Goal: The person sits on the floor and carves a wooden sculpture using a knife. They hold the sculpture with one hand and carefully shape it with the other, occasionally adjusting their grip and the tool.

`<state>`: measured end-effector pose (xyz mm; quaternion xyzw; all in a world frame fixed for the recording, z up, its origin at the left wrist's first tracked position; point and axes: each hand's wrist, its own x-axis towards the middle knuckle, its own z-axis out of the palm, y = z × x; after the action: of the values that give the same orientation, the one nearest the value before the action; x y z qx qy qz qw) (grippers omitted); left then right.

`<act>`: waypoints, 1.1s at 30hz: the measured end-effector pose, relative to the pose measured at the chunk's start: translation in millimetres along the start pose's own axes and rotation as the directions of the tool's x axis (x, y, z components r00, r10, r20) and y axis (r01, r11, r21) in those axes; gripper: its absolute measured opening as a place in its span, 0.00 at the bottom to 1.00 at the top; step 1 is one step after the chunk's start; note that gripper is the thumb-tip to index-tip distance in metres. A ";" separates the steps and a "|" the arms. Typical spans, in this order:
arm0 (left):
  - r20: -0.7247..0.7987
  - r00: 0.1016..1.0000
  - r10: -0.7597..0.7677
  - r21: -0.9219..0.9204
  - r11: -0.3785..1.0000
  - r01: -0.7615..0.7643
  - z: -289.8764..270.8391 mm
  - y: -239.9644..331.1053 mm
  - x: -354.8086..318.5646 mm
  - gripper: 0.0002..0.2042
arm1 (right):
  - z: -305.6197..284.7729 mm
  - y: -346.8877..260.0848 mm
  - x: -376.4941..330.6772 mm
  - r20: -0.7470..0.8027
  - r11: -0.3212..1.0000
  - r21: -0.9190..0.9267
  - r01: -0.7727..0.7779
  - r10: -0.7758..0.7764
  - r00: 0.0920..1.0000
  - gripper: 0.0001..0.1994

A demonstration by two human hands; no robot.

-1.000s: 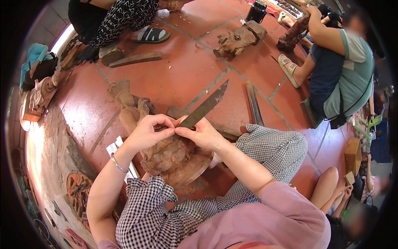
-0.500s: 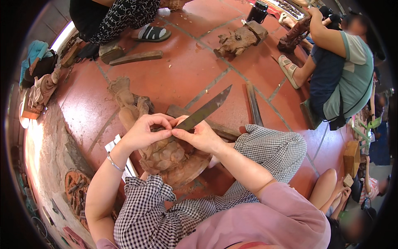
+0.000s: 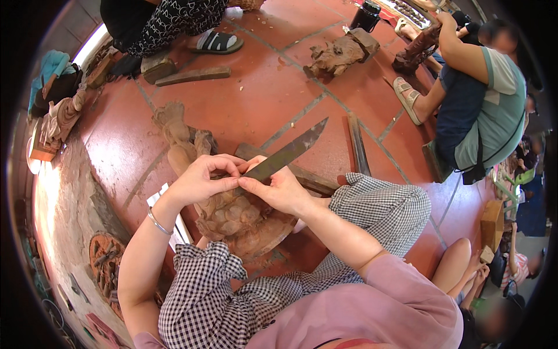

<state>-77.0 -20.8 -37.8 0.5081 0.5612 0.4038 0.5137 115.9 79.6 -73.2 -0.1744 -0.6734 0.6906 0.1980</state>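
Observation:
A long, flat, dark grey-green strip (image 3: pixel 290 152) with a slanted, pointed far end is held in front of me. Whether it is metal or stiff abrasive sheet I cannot tell. My right hand (image 3: pixel 278 189) has its near end between thumb and curled fingers. The thumb and fingertips of my left hand (image 3: pixel 204 178) pinch at that same end, touching my right thumb. Beneath both hands lies a carved wooden figure (image 3: pixel 232 220), its wide rounded base toward me between my legs and its narrower part (image 3: pixel 172 121) pointing away. My hands cover its middle.
A wooden bar (image 3: pixel 311 179) lies behind my right hand, and a narrow dark piece (image 3: pixel 357 144) beyond my knee. Farther off are another carving (image 3: pixel 342 53), a black flask (image 3: pixel 365 16) and a wooden plank (image 3: pixel 193 76). A person in teal (image 3: pixel 491 116) sits at the right.
The strip's near end and my fingertips have shifted very slightly; the grip of both hands stays alike. The whole view has moved a little.

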 end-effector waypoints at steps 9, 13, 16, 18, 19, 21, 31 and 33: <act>-0.047 0.999 -0.024 0.028 0.999 0.026 8.4 -0.1 1.3 0.06 | -7.7 1.3 1.0 0.035 0.995 0.073 -0.061 0.059 0.998 0.11; -0.004 1.000 0.011 -0.002 1.000 -0.011 -0.2 -4.8 -0.1 0.06 | -1.5 3.5 -1.4 0.019 0.999 0.016 -0.031 0.031 0.999 0.11; -0.067 0.997 -0.037 0.057 0.998 0.041 8.6 -4.0 0.1 0.06 | -6.5 -2.3 0.2 0.043 0.998 0.046 -0.048 0.046 0.998 0.12; -0.067 0.998 -0.020 0.065 0.998 0.024 11.7 -1.9 1.6 0.06 | -10.6 -1.0 0.4 0.037 0.997 0.008 -0.073 0.073 0.997 0.12; -0.066 0.998 -0.011 0.067 0.998 0.015 12.5 -1.5 2.1 0.05 | -9.4 -1.4 -0.1 0.034 0.998 0.021 -0.055 0.054 0.998 0.12; -0.033 0.999 0.019 0.016 1.000 -0.018 4.9 -3.5 0.3 0.05 | -4.5 -2.5 -1.8 0.029 0.999 0.047 -0.019 0.018 0.999 0.12; -0.053 0.998 0.024 0.088 0.996 -0.019 9.6 -2.2 0.8 0.06 | -6.5 1.3 -1.3 0.026 0.999 0.032 -0.017 0.016 1.000 0.13; -0.031 0.999 0.032 0.019 0.999 -0.031 4.0 -4.4 -1.0 0.06 | -1.4 -0.9 -2.6 0.019 0.998 0.060 -0.003 0.002 1.000 0.13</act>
<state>-73.8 -22.7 -42.5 0.5152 0.5648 0.4145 0.4937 119.0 79.6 -72.4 -0.1626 -0.6540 0.7123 0.1960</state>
